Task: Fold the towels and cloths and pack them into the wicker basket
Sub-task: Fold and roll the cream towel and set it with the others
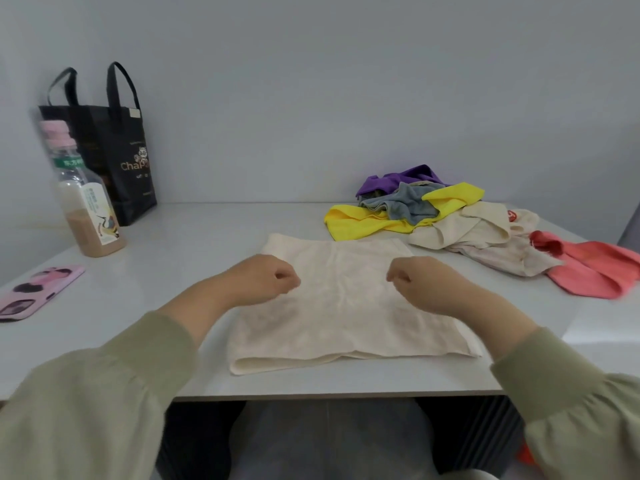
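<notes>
A cream cloth [346, 306] lies folded flat on the white table [194, 244] in front of me, its folded edge toward the near table edge. My left hand [265, 278] hovers over the cloth's left part with fingers curled into a loose fist. Over the right part, my right hand [424, 284] is curled the same way. I see nothing held in either hand. A heap of unfolded cloths sits at the back right: yellow [367, 223], grey [401, 202], purple [401, 178], cream [474, 230] and coral [595, 268]. No wicker basket is in view.
A black tote bag [117, 157] stands at the back left against the wall. In front of it is a drink bottle [90, 209] with a pink cap. A phone in a pink case [38, 292] lies at the left edge.
</notes>
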A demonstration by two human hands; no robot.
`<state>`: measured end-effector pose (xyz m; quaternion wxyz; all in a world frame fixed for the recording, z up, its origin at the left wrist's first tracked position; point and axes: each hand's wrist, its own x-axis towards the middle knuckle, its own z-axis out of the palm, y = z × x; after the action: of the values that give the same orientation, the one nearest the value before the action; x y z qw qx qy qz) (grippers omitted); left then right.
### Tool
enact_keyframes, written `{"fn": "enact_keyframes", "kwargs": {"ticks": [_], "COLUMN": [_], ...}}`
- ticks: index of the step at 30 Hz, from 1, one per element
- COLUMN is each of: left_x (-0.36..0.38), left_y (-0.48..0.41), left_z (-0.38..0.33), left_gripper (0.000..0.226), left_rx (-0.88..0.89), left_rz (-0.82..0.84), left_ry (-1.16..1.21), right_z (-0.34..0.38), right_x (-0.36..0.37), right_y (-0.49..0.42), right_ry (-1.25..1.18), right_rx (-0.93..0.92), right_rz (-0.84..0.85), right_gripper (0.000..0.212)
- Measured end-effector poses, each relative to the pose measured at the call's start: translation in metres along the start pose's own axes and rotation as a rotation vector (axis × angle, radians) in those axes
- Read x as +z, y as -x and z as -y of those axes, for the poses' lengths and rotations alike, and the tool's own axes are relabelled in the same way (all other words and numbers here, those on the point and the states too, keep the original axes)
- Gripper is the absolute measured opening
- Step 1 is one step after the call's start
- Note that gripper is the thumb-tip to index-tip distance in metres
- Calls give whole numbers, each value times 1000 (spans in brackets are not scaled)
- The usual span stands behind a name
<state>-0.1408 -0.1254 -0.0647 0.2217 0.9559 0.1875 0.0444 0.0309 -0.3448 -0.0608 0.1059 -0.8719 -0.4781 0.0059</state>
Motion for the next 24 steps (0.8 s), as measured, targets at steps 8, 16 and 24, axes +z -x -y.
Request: {"fn": "enact_keyframes", "kwargs": {"ticks": [8,16,24], "left_x": [52,15,57], "left_y": [-22,-51,-81], "left_z": [34,12,28], "left_gripper": [60,42,61], "left_rx": [-5,-55,-175], "left_rz": [128,57,70], "left_ry": [-403,-407,-452], "right_z": [-24,-9,-63], "right_x": [58,30,40], "right_y": [-22,-46,-104], "right_ry": [186,-223,-142], "right_rx": [26,103,483], "right_rz": [87,98,-61], "right_gripper": [48,35,40]}}
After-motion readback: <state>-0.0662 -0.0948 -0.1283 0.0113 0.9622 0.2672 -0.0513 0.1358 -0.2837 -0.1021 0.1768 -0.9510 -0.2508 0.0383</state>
